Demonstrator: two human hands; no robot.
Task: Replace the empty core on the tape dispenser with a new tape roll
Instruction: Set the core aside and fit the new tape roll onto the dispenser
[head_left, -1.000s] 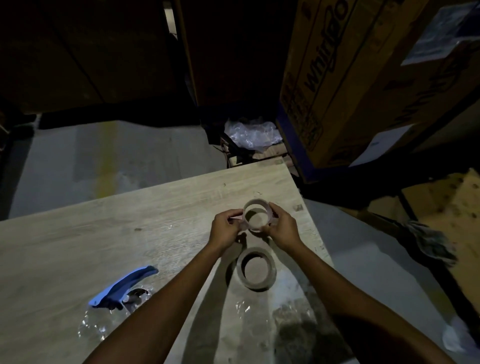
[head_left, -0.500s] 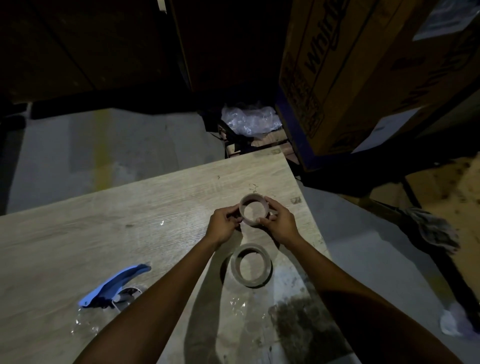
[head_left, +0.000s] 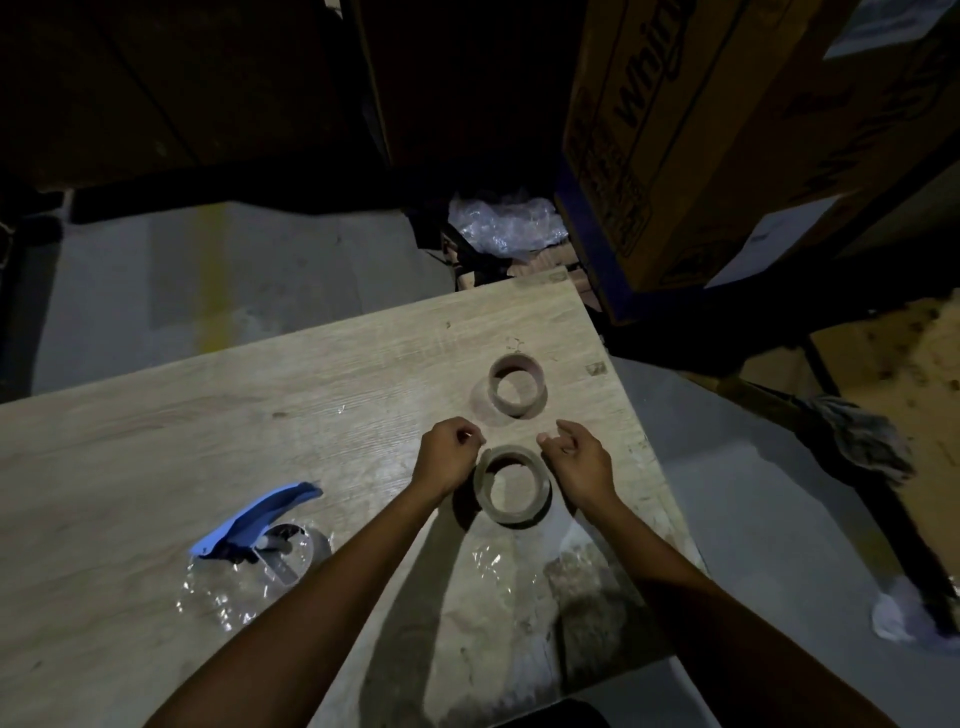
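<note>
Cardboard box (head_left: 727, 156) and crumpled plastic (head_left: 506, 223) lie beyond the wooden table (head_left: 208, 441).

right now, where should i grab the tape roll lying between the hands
Take the tape roll by its outer wall, coming from above. It lies flat on the table with its hole up, so a pinch across opposite sides should probably hold. The left hand and right hand flank it.

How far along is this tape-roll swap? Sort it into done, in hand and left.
Done: empty core lies on the table, off the dispenser. In hand: left hand and right hand flank the new tape roll. Left: mount it on the dispenser.
</note>
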